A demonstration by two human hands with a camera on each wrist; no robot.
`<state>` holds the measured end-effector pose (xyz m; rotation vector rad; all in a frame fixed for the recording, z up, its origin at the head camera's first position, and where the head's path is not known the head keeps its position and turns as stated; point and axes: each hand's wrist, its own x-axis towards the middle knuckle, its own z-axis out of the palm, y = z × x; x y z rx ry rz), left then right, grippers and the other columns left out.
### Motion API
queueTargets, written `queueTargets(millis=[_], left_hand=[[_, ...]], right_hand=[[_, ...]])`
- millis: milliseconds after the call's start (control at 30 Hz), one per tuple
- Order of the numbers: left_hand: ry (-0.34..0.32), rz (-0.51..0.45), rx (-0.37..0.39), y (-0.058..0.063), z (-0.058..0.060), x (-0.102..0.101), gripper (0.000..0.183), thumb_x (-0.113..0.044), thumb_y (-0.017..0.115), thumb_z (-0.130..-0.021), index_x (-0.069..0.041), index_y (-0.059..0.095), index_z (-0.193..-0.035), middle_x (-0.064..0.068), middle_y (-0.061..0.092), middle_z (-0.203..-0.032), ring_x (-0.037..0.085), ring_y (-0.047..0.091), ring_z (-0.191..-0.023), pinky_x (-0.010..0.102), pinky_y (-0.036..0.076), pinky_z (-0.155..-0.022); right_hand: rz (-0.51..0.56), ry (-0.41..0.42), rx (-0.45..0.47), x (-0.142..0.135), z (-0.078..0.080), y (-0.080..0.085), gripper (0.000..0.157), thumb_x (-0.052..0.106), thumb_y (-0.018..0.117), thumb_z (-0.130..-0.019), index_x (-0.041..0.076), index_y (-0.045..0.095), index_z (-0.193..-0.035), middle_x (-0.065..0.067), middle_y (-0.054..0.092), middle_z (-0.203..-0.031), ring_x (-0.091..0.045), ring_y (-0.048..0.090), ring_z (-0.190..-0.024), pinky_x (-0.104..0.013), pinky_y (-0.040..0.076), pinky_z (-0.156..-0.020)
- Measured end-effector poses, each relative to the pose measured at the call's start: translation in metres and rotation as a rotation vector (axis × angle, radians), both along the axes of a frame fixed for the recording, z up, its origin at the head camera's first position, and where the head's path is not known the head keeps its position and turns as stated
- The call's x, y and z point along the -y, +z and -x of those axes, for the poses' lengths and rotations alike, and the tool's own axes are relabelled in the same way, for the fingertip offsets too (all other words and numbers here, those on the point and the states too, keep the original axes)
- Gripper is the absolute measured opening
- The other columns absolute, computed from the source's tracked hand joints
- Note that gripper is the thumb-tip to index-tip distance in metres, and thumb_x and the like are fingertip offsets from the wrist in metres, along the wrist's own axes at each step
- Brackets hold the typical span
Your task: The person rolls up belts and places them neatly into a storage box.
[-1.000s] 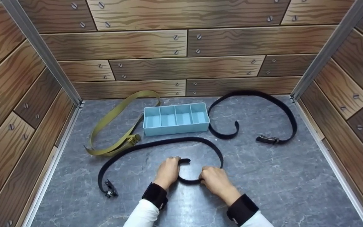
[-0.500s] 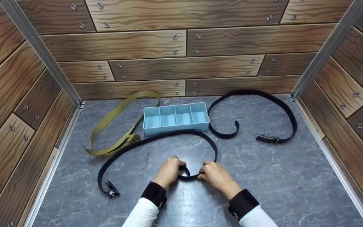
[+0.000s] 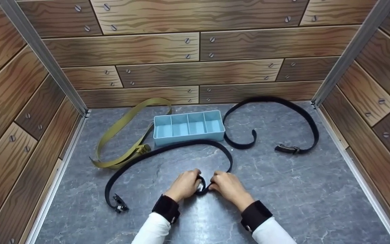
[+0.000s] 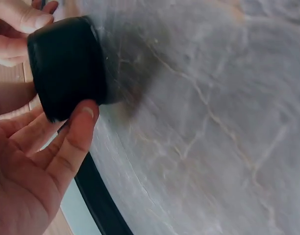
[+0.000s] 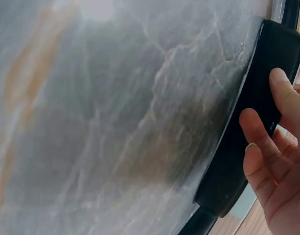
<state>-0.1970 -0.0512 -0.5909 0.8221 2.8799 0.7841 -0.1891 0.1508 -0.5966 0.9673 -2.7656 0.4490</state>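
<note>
A black belt [image 3: 195, 142] lies in a wide arc on the grey marbled surface, its buckle [image 3: 120, 206] at the left end. Its other end bends into a small loop between the two hands. My left hand [image 3: 185, 184] grips the curled end; in the left wrist view, its thumb and fingers pinch the black strap [image 4: 66, 68]. Just to the right, my right hand [image 3: 229, 186] pinches the strap further along, and in the right wrist view its fingertips press the strap [image 5: 243, 122] from both sides. The tip of the belt is hidden by the left hand.
A light blue box [image 3: 189, 138] with several compartments stands behind the belt's arc. An olive webbing belt [image 3: 113, 132] lies at the back left, and another black belt [image 3: 296, 108] at the back right. Wood-patterned walls [image 3: 161, 74] enclose the surface on three sides.
The hands have drawn closer together, and the belt end between them has curled from an open curve into a small loop. The arc has shifted back toward the blue box.
</note>
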Motion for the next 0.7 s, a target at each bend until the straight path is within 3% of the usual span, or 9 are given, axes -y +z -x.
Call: queueTargets(millis=[167, 267, 467, 567, 700], left_hand=[[-0.017, -0.055, 0.094, -0.0026, -0.0029, 0.0025, 0.042, -0.026, 0.071, -0.086, -0.004, 0.063, -0.12, 0.01, 0.065, -0.108, 0.022, 0.063, -0.098, 0.037, 0.051, -0.086], [-0.047, -0.048, 0.093, -0.0052, -0.0039, 0.0029, 0.055, -0.028, 0.082, -0.076, -0.005, 0.061, -0.121, 0.007, 0.064, -0.108, 0.019, 0.061, -0.096, 0.034, 0.051, -0.084], [-0.075, 0.011, -0.04, -0.0076, -0.0004, 0.0006, 0.038, -0.018, 0.084, -0.067, -0.013, 0.067, -0.101, -0.003, 0.064, -0.089, 0.012, 0.057, -0.078, 0.03, 0.048, -0.068], [-0.09, 0.006, -0.034, -0.0069, 0.0018, -0.0003, 0.033, -0.016, 0.084, -0.066, -0.016, 0.07, -0.096, -0.006, 0.064, -0.086, 0.011, 0.055, -0.076, 0.029, 0.046, -0.068], [-0.088, -0.025, 0.007, -0.0075, 0.0023, -0.0002, 0.037, -0.015, 0.085, -0.068, -0.014, 0.071, -0.102, -0.005, 0.067, -0.089, 0.012, 0.055, -0.079, 0.028, 0.046, -0.072]], right_hand=[[-0.003, -0.034, 0.005, 0.0025, 0.0024, -0.0018, 0.019, 0.031, 0.078, -0.078, 0.014, 0.071, -0.076, 0.002, 0.055, -0.074, -0.021, 0.061, -0.063, -0.036, 0.049, -0.055], [0.011, -0.025, 0.012, 0.0038, 0.0027, -0.0027, 0.019, 0.031, 0.078, -0.079, 0.014, 0.072, -0.077, 0.002, 0.056, -0.075, -0.021, 0.061, -0.064, -0.036, 0.05, -0.056], [0.084, 0.019, 0.013, 0.0022, 0.0015, -0.0044, 0.017, 0.029, 0.08, -0.077, 0.013, 0.073, -0.077, 0.003, 0.056, -0.077, -0.019, 0.061, -0.066, -0.034, 0.05, -0.059], [0.127, 0.015, 0.029, 0.0003, 0.0, -0.0049, 0.017, 0.025, 0.082, -0.076, 0.011, 0.073, -0.08, 0.002, 0.059, -0.078, -0.018, 0.061, -0.068, -0.033, 0.051, -0.061], [0.187, -0.002, 0.078, -0.001, -0.0023, -0.0045, 0.021, 0.018, 0.082, -0.077, 0.007, 0.068, -0.088, -0.001, 0.062, -0.082, -0.017, 0.061, -0.071, -0.032, 0.051, -0.063]])
